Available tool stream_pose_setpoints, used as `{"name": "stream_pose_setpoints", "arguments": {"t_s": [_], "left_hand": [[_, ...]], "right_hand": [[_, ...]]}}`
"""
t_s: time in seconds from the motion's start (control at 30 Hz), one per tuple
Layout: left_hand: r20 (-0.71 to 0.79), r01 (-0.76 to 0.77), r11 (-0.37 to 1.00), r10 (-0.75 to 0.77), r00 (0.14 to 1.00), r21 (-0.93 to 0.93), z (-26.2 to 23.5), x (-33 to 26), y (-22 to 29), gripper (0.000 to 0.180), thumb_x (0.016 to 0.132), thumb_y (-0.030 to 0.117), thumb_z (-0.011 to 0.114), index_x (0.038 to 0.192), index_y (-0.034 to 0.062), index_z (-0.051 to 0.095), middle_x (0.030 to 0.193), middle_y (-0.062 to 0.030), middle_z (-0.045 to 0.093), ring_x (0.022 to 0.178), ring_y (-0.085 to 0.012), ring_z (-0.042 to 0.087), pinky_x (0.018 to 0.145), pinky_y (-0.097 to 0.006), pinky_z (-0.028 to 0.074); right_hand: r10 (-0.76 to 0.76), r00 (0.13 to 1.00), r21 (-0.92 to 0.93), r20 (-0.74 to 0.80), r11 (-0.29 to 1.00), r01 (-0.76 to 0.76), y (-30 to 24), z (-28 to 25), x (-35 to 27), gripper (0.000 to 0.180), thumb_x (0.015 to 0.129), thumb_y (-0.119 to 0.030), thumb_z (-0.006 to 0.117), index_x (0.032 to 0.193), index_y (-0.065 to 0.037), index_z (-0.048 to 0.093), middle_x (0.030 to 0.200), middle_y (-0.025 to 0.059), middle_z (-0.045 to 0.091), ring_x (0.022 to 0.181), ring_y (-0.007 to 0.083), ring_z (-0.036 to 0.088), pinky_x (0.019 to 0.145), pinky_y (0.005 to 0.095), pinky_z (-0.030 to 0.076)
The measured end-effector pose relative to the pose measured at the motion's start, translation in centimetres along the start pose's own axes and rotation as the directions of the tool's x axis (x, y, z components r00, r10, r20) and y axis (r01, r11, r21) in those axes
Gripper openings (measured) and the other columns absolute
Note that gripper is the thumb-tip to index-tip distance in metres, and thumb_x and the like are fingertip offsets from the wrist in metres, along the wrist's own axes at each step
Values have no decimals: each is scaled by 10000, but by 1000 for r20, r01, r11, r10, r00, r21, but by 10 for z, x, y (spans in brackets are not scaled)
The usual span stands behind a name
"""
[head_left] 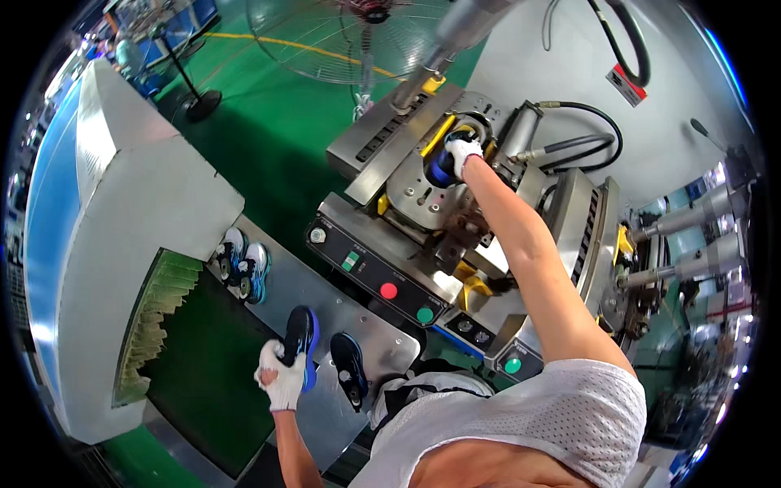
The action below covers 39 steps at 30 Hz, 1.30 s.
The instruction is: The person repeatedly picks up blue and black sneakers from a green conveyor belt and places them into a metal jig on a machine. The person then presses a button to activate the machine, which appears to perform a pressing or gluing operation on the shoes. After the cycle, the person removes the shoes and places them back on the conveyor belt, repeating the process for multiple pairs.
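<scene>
My left hand, in a white glove, grips a black shoe with a blue-purple sole, just over the metal shelf. To its right a second black shoe with light blue trim lies on the shelf. My right arm reaches far forward into a steel press machine. There my gloved right hand is closed on a blue and black shoe, set among the machine's metal plates. The glove hides part of that shoe and the fingertips.
Two blue and black shoes sit at the shelf's far left end. A control panel with red and green buttons fronts the press. At left, a white housing with a green fringe covers a dark belt. A caged fan stands beyond.
</scene>
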State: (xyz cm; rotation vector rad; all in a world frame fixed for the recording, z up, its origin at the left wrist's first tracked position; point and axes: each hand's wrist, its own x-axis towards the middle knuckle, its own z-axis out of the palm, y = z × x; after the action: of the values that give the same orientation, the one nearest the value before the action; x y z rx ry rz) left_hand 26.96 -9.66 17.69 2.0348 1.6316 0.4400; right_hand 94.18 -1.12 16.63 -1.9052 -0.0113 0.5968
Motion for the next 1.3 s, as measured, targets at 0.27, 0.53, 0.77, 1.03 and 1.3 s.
{"name": "stream_pose_setpoints", "arguments": {"t_s": [0.27,0.53,0.77,1.03,1.3], "left_hand": [[-53,395,905,-392,918,159,44,-98,-86,559,688,158,866,1169,40,606,1057,-134,683,991,-359,660,887,-454,494],[-9,715,653,-740,673,-248,110,-173,-106,674,870,219,776,1446,36,476,1268,-145,674,1138,-275,664,1011,-406,488],[29,507,740,-553,833,-442,114,-156,-127,640,894,339,740,1401,28,503,1296,-140,685,1165,-302,656,1012,-402,467],[-36,383,816,-440,897,-433,123,-164,-147,657,820,153,807,1382,-5,506,1229,-191,678,1132,-307,664,997,-409,505],[-10,226,913,-243,970,-340,97,-152,-140,732,759,208,831,1363,-32,494,1293,-260,589,1227,-428,569,1062,-449,460]], "right_hand": [[-118,968,-494,-220,870,-6,18,51,-7,506,812,-284,713,1251,-36,669,1233,172,703,1109,290,683,945,359,534],[-18,954,-541,-299,827,-153,15,91,11,431,957,-396,599,1282,-116,621,1258,92,669,1091,219,635,930,361,507],[-198,706,-729,680,-284,623,4,16,74,295,962,-389,627,1126,-155,701,1109,108,707,1007,252,668,887,428,550],[-740,575,-71,350,591,804,-1,-29,-315,729,956,-231,695,1513,95,357,1544,252,443,1418,314,465,1170,397,378],[-412,522,-647,747,-631,428,281,-59,-356,1044,843,-518,673,1595,49,224,1643,350,145,1550,496,60,1249,593,61]]}}
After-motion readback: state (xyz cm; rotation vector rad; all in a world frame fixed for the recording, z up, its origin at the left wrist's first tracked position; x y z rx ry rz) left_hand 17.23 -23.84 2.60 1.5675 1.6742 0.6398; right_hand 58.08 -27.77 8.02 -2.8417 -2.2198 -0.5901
